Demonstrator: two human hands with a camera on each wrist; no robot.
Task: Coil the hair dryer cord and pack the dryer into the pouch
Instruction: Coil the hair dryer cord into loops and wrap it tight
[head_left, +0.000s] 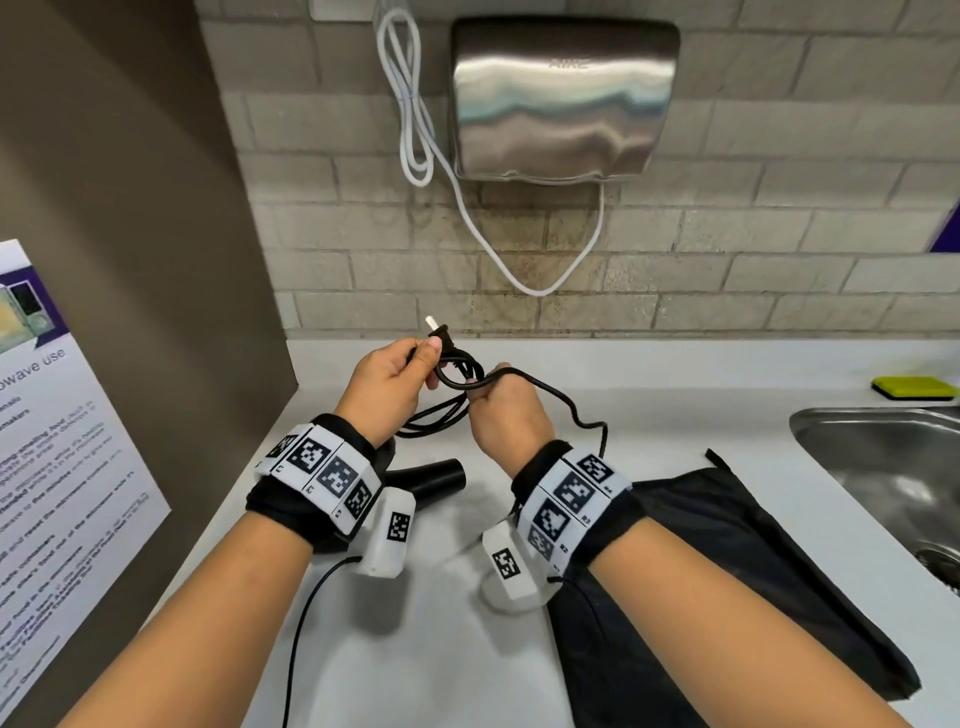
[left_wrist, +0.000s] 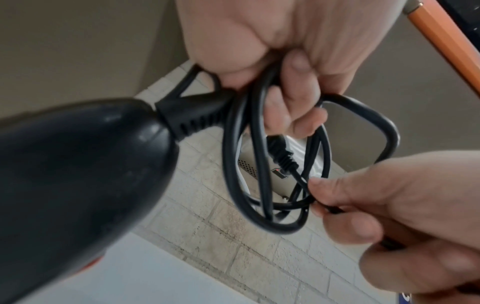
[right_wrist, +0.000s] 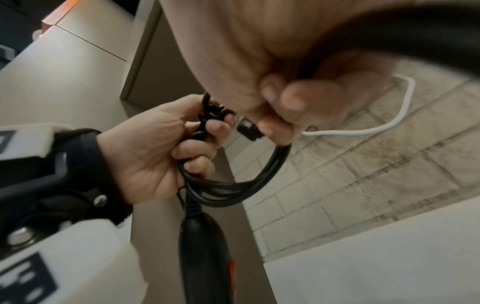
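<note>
The black hair dryer (head_left: 434, 477) lies under my left wrist, its handle (left_wrist: 78, 174) rising toward the left hand. My left hand (head_left: 423, 364) grips several loops of the black cord (head_left: 457, 376) together with the plug (head_left: 439, 332), whose prongs point up. My right hand (head_left: 480, 387) pinches the cord right beside the loops, and a slack stretch (head_left: 571, 410) trails off to the right over the counter. In the right wrist view the coil (right_wrist: 233, 185) hangs from the left hand's fingers (right_wrist: 207, 148). The black pouch (head_left: 727, 571) lies flat on the counter under my right forearm.
A steel sink (head_left: 883, 467) is sunk into the white counter (head_left: 441, 649) at the right, with a yellow sponge (head_left: 914, 387) behind it. On the brick wall hang a steel hand dryer (head_left: 563, 98) and its white cable (head_left: 540, 288). A brown panel with a poster (head_left: 57, 441) closes the left side.
</note>
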